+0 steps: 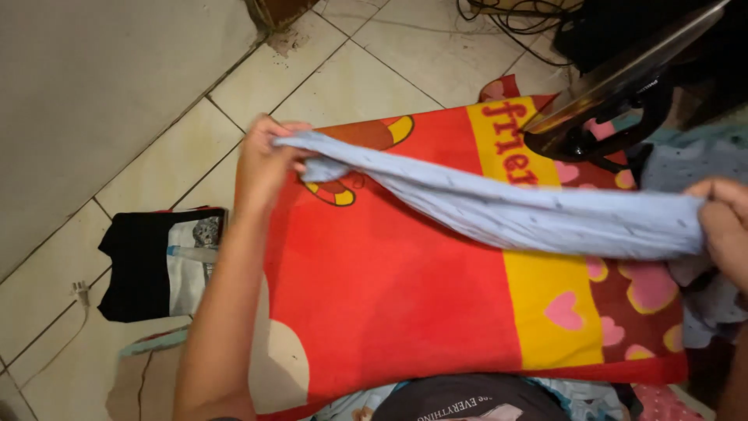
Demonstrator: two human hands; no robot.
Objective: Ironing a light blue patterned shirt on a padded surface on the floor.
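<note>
Head view, looking down: the left hand [265, 160] at about ten o'clock pinches one end of a light blue garment [499, 209], fingers closed on the cloth. The right hand [725, 226] at three o'clock grips the other end in a closed fist. The garment hangs stretched between them, bunched into a long band, above a red and yellow blanket [389, 296] with pink hearts spread on the tiled floor [156, 164]. A clothes iron [615, 93] stands tilted at one o'clock on the blanket's edge. A folded black shirt [160, 265] lies on the tiles at nine o'clock, beside the left forearm.
</note>
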